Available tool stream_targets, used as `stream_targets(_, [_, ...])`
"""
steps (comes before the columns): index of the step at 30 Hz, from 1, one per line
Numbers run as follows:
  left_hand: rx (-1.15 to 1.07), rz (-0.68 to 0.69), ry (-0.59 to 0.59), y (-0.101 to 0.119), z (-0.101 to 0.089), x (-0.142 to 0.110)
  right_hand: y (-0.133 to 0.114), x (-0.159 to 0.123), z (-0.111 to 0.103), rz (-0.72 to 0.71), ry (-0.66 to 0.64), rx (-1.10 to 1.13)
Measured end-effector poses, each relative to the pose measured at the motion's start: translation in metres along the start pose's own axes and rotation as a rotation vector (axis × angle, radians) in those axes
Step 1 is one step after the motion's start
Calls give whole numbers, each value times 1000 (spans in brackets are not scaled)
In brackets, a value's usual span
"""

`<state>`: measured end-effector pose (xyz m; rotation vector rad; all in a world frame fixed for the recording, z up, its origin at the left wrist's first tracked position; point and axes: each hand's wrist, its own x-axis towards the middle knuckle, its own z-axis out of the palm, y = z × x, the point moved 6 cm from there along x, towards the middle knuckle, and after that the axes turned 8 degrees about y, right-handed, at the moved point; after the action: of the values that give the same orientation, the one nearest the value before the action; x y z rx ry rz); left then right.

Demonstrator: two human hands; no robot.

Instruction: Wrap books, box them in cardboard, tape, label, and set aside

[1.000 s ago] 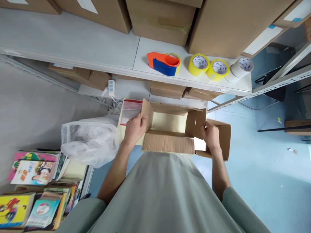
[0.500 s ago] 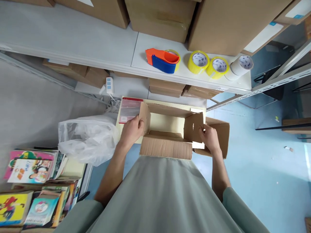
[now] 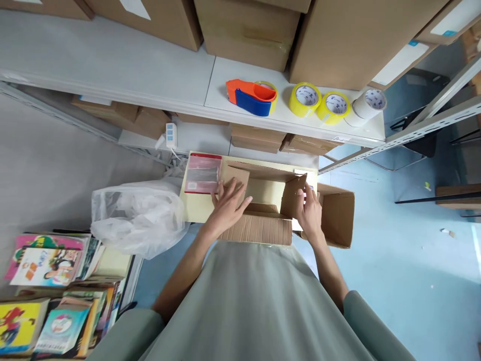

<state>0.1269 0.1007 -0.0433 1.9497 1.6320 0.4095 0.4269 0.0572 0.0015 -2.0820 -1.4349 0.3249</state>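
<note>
Left hand (image 3: 227, 208): fingers spread, laid over the left flap (image 3: 237, 179) of the open box (image 3: 259, 229), not closed around it. Right hand (image 3: 310, 215): thumb and fingers at the outer edge of the right flap (image 3: 290, 195); whether they were pinched tight on it could not be told. The left flap leaned inward over the opening; the right flap stood more upright. The box was at the centre of the frame, its ribbed front flap toward the wearer's grey-green shirt (image 3: 259, 301). A pale surface showed inside.

The box stood over a cream table (image 3: 193, 209). A red-edged clear pouch (image 3: 203, 174) lay on the table just left of the left hand. A second box (image 3: 340, 213), open, was just right of the right hand.

Farther out: white plastic bag (image 3: 139, 218) at centre left, books (image 3: 48, 265) in piles at lower left. Across the top, a grey shelf (image 3: 150, 65) carried cartons (image 3: 248, 35), an orange-and-blue dispenser (image 3: 250, 100), two yellow tape rolls (image 3: 305, 100) and, at its right end, white rolls (image 3: 366, 108). A white power strip (image 3: 171, 135) sat below the shelf, left of centre.
</note>
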Motion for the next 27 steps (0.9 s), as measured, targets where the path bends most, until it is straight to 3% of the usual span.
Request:
stream_targets(4, [-39,32,160,-15,-2,-1,9,-7,-1,27,53,142])
stream_targets(7, [-72,-38,271,-39,-12,2,23,-16,-3,74,52,251])
stream_targets(11, [-148,-48,192,-50,-16,8,35,-7,-6,71,28,312])
stream_targets(15, [-154,-19,116,-46,-15,12,42,45,2,50,1,196])
stream_targets(19, [-127,-47,64,-56,-6,11,49,88,26,74,-94,136])
stream_targets(23, [-103,-98,-7,-73,4,3,52,78,47,190,-197,271])
stream_targets(27, [-135,-139,-48,-91,6,-6,56,49,40,168,-154,202])
